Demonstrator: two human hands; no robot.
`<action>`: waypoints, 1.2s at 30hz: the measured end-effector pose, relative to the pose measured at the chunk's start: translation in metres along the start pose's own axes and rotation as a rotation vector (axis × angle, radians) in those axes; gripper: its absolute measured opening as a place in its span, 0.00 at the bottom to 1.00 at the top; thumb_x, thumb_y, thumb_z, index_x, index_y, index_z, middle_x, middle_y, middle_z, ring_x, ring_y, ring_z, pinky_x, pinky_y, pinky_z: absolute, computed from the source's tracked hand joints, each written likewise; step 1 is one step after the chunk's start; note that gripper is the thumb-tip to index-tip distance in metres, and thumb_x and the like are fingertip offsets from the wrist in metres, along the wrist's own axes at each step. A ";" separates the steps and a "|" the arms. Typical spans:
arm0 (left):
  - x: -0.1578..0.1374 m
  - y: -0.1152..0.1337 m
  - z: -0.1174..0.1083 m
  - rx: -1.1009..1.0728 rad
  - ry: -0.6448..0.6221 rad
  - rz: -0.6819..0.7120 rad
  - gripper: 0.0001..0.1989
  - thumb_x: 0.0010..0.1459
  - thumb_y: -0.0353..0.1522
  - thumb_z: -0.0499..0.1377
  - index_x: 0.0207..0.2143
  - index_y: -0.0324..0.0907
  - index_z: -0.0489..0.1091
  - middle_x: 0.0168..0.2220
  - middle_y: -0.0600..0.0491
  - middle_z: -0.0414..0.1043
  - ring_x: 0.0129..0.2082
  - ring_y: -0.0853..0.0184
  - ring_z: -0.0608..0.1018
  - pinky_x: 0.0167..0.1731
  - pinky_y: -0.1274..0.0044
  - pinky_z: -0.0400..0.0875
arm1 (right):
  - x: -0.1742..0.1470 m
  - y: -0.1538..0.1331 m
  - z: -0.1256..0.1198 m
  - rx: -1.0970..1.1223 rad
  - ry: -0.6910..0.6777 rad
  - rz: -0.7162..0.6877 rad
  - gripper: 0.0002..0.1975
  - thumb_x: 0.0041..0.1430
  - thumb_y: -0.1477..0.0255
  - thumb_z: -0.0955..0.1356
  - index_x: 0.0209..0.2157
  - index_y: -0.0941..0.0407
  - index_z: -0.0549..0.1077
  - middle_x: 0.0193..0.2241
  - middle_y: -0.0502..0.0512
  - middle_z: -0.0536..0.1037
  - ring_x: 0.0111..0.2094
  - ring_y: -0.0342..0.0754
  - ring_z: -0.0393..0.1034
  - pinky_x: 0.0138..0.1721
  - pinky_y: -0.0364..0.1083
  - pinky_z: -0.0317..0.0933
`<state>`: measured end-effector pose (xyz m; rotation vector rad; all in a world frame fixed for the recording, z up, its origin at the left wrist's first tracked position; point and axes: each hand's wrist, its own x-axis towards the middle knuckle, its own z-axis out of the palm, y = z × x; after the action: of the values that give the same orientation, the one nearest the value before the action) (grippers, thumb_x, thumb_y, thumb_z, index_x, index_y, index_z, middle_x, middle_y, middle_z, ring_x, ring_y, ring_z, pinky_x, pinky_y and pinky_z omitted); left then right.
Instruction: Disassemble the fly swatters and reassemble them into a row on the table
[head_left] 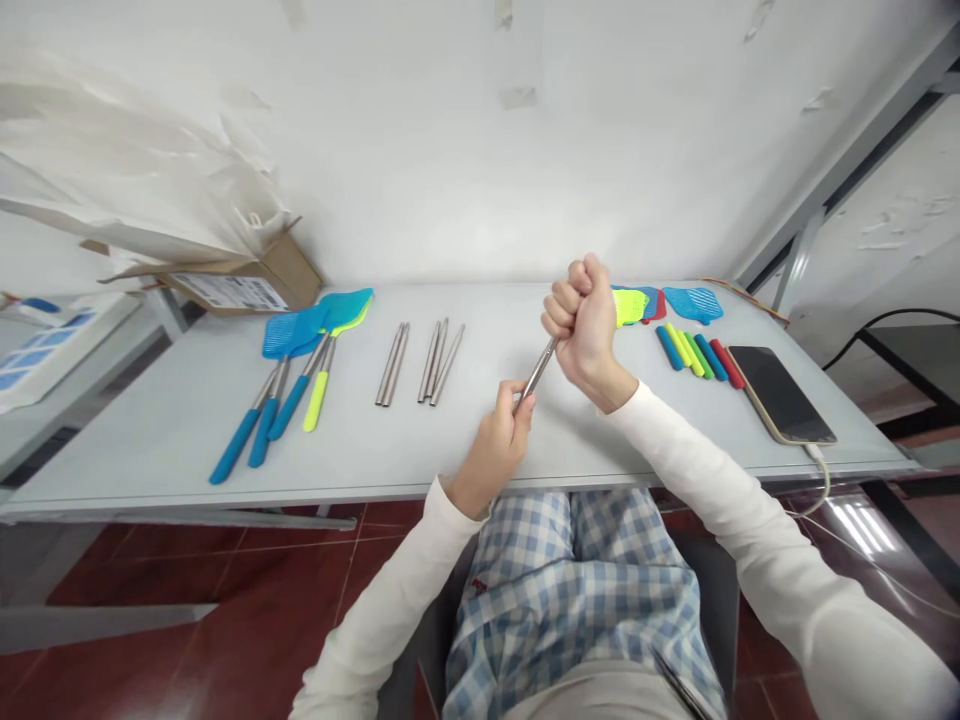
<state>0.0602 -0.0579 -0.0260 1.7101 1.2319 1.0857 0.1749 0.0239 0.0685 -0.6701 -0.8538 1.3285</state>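
A slim telescopic metal rod [537, 370] slants up to the right between my hands, above the table's front half. The fingers of my left hand [499, 432] are wrapped round its lower end. At the upper end my right hand [583, 325] is closed in a fist on the rod; whatever else the fist covers is hidden. Behind the right hand lie loose plastic swatter heads, a yellow-green one [628, 306] and a blue one [691, 304] among them. Several coloured handle grips [696, 352] lie in a row to its right. Left of my hands, more metal rods [433, 362] lie in two groups.
Several assembled fly swatters [294, 375] overlap on the left of the grey table [360, 450]. A cardboard box [251, 280] stands at the back left. On the right lies a phone [780, 393] with a white cable [823, 470] running over the front edge. A white wall [450, 180] rises behind.
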 end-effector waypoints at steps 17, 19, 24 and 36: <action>0.002 0.013 -0.005 -0.115 -0.068 -0.013 0.15 0.69 0.46 0.45 0.41 0.44 0.57 0.21 0.63 0.55 0.18 0.73 0.59 0.23 0.80 0.56 | -0.029 0.015 0.004 -0.201 0.041 -0.053 0.26 0.65 0.48 0.57 0.24 0.52 0.45 0.19 0.44 0.42 0.21 0.44 0.50 0.28 0.46 0.60; 0.002 0.013 -0.009 -0.116 -0.061 -0.018 0.15 0.68 0.46 0.45 0.41 0.44 0.58 0.21 0.63 0.54 0.18 0.73 0.59 0.23 0.80 0.56 | -0.027 0.008 0.003 -0.170 -0.028 -0.001 0.25 0.65 0.50 0.58 0.24 0.52 0.46 0.19 0.44 0.44 0.21 0.44 0.52 0.28 0.45 0.60; 0.000 0.011 -0.022 0.031 -0.061 -0.057 0.13 0.69 0.43 0.45 0.39 0.44 0.59 0.22 0.62 0.54 0.20 0.72 0.60 0.25 0.79 0.57 | -0.011 -0.016 -0.008 -0.151 -0.133 0.100 0.20 0.64 0.53 0.62 0.27 0.52 0.53 0.20 0.45 0.56 0.21 0.42 0.56 0.23 0.42 0.55; -0.006 0.002 -0.015 0.262 -0.058 0.012 0.12 0.70 0.39 0.44 0.42 0.44 0.62 0.24 0.57 0.63 0.20 0.67 0.69 0.26 0.77 0.59 | -0.016 0.005 -0.015 -0.042 -0.075 0.144 0.27 0.60 0.48 0.66 0.26 0.51 0.50 0.13 0.37 0.37 0.13 0.38 0.30 0.13 0.42 0.30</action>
<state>0.0457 -0.0627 -0.0200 1.9325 1.3768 0.9053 0.1840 0.0101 0.0538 -0.7295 -0.9098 1.4760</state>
